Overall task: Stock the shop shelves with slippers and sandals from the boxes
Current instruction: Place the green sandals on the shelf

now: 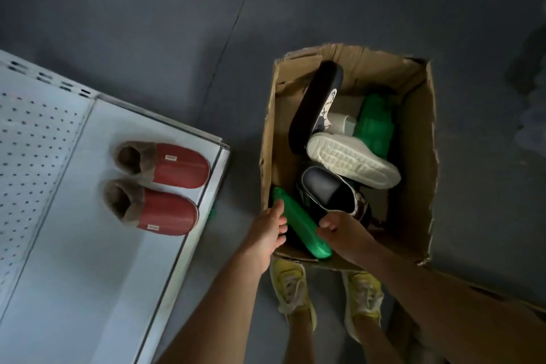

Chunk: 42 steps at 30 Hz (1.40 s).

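Red slippers (156,186) with brown fleece cuffs, white perforated shelf (59,216), brown cardboard box (413,156) — bright green slipper (298,230), white ridged sole (351,159), black slipper (325,192) — yellow sneakers (295,292), dark grey floor (147,23)

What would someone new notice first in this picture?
Probably the pair of red slippers sitting side by side on the white shelf at left. Next, the open cardboard box on the floor, where the left hand and right hand both hold a green slipper.
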Tool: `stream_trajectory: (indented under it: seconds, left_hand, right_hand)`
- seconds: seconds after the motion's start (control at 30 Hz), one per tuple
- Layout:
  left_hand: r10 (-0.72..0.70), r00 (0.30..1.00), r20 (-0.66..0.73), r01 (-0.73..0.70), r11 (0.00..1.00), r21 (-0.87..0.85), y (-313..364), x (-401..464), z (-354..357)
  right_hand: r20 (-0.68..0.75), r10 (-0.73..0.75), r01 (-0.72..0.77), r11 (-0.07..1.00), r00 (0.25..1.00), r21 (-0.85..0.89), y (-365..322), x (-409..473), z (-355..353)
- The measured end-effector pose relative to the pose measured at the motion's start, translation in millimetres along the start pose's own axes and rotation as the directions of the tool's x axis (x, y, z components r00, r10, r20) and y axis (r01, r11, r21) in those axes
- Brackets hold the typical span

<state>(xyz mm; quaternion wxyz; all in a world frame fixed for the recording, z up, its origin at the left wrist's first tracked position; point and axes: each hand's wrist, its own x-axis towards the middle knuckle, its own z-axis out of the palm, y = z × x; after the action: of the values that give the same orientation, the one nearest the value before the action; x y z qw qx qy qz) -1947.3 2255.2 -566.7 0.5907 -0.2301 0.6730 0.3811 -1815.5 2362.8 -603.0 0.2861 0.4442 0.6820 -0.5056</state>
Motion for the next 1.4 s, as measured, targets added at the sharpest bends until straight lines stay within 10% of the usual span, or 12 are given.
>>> stream_trajectory:
  seconds: [0.4,0.87,1.03,1.2,1.4]
  left_hand:
    - [-0.039,0.998,-0.059,0.037,0.998,-0.042,-61,71,13]
    - [0.162,0.924,-0.346,-0.150,0.987,0.062,-57,33,56]
    - [0.116,0.983,-0.139,-0.136,0.981,-0.141,-40,26,69]
    - [0.171,0.985,-0.025,-0.169,0.923,-0.346,-24,43,79]
    - [0.272,0.959,-0.074,-0.282,0.934,-0.219,-1,68,80]
  right_hand:
    - [0.063,0.059,-0.026,0.903,0.996,-0.428,19,45,61]
    - [-0.098,0.194,-0.139,0.904,0.976,0.404,44,5,-19]
    - [-0.036,0.195,-0.125,0.748,0.980,0.651,29,-1,-37]
    - [0.017,0.078,-0.065,0.665,0.997,0.744,22,8,-53]
    - [-0.379,0.179,0.093,0.796,0.908,0.598,39,77,-104]
